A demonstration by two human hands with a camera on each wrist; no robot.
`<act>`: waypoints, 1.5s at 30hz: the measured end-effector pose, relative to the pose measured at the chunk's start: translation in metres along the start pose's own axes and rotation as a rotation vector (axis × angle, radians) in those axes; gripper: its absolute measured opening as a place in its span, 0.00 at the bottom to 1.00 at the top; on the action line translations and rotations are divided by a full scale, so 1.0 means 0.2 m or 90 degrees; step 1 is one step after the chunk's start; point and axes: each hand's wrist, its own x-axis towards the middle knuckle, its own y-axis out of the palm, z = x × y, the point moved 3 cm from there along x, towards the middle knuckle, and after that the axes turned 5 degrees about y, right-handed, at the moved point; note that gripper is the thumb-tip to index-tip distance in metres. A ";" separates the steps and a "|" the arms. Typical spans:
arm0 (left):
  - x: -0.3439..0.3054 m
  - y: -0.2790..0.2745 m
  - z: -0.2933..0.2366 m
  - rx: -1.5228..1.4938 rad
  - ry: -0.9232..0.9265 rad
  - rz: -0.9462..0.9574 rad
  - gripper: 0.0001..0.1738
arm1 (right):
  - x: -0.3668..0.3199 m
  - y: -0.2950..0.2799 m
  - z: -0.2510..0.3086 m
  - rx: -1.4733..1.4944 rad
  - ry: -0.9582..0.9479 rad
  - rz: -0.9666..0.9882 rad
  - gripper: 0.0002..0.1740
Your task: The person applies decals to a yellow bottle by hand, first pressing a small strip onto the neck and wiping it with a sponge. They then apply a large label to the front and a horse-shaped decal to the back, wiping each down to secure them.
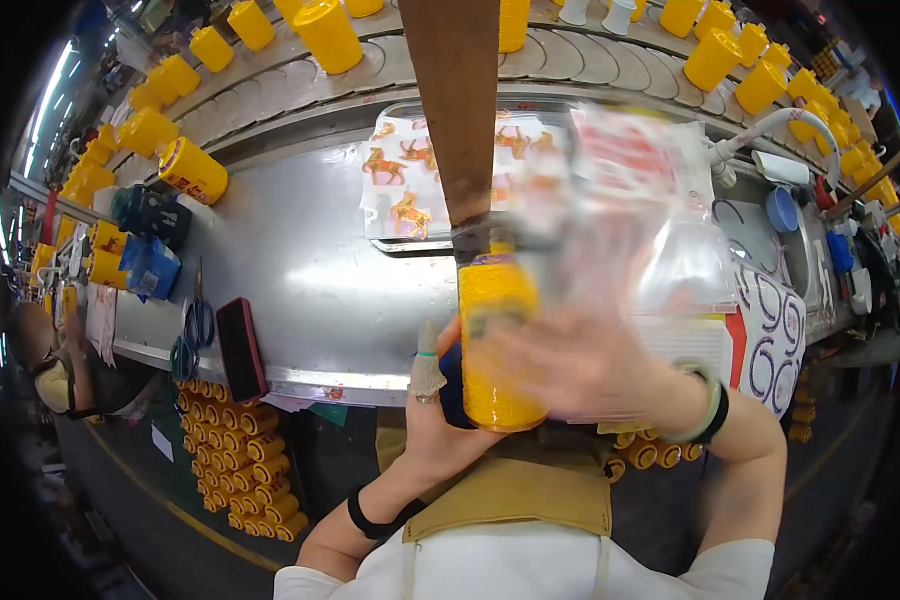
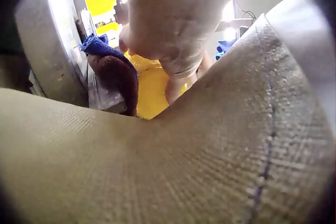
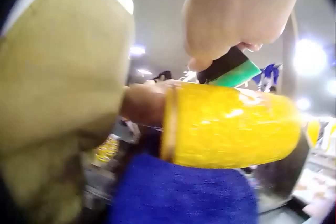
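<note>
A glossy yellow bottle [image 1: 500,360] lies in front of the apron, its base toward the person. My left hand [image 1: 432,425] grips it near the base; one of its fingers wears a pale fingertip cover. My right hand [image 1: 580,365], blurred in the head view, is over the bottle's right side. In the right wrist view that hand [image 3: 236,14] pinches a flat black and green scraper [image 3: 233,70] right at the bottle's surface. A blue cloth-covered support [image 3: 184,192] shows below the bottle.
A tray [image 1: 415,245] with deer-printed sheets stands behind a brown upright post [image 1: 455,100]. Clear plastic sheets [image 1: 685,265] lie at right. Scissors [image 1: 200,315] and a phone [image 1: 241,350] are at left. Yellow bottles [image 1: 327,35] line the conveyor [image 1: 590,60] at the back.
</note>
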 end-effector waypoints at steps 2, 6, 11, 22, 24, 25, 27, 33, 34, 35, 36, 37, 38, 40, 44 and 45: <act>0.01 -0.01 0.03 0.001 0.002 0.005 0.69 | -0.03 0.00 0.09 0.125 -0.056 0.044 0.15; -0.02 -0.01 0.02 0.033 0.007 -0.015 0.64 | 0.03 0.06 -0.09 0.076 0.139 0.053 0.14; -0.05 -0.03 0.09 0.010 -0.023 0.011 0.62 | -0.03 0.02 -0.17 -0.085 0.040 -0.073 0.10; 0.00 -0.09 0.06 0.119 0.075 0.118 0.62 | -0.24 0.01 0.12 0.228 0.095 -0.064 0.15; 0.01 -0.09 0.05 0.149 0.081 0.116 0.65 | -0.22 -0.05 0.15 0.310 0.173 -0.031 0.13; 0.02 -0.08 0.02 0.181 0.087 0.111 0.68 | -0.22 -0.04 0.15 0.346 0.265 -0.039 0.14; 0.04 -0.07 -0.06 0.252 0.101 0.093 0.72 | -0.23 -0.01 0.08 0.416 0.585 -0.124 0.14; 0.06 -0.07 -0.11 0.298 0.082 0.121 0.67 | -0.41 0.16 -0.03 0.431 0.779 -0.105 0.10; 0.07 -0.06 -0.13 0.312 0.084 0.122 0.64 | -0.44 0.14 -0.06 0.374 0.762 -0.108 0.09; 0.08 -0.07 -0.16 0.312 0.084 0.121 0.64 | -0.46 0.13 -0.09 0.317 0.744 -0.112 0.09; 0.09 -0.06 -0.19 0.376 0.089 0.153 0.63 | -0.48 0.13 -0.11 0.388 0.759 -0.172 0.08; 0.10 -0.05 -0.22 0.439 0.097 0.183 0.62 | -0.48 0.12 -0.10 0.382 0.757 -0.174 0.08; 0.11 -0.04 -0.25 0.433 0.105 0.179 0.62 | -0.49 0.12 -0.09 0.430 0.799 -0.177 0.09; 0.12 -0.01 -0.28 0.529 0.034 0.237 0.65 | -0.49 0.10 -0.06 0.512 0.863 -0.180 0.10; 0.14 0.07 -0.32 0.577 0.040 0.237 0.64 | -0.44 0.06 -0.03 0.478 0.855 -0.203 0.10; 0.14 0.08 -0.32 0.582 0.035 0.235 0.64 | -0.43 0.05 -0.02 0.471 0.854 -0.206 0.10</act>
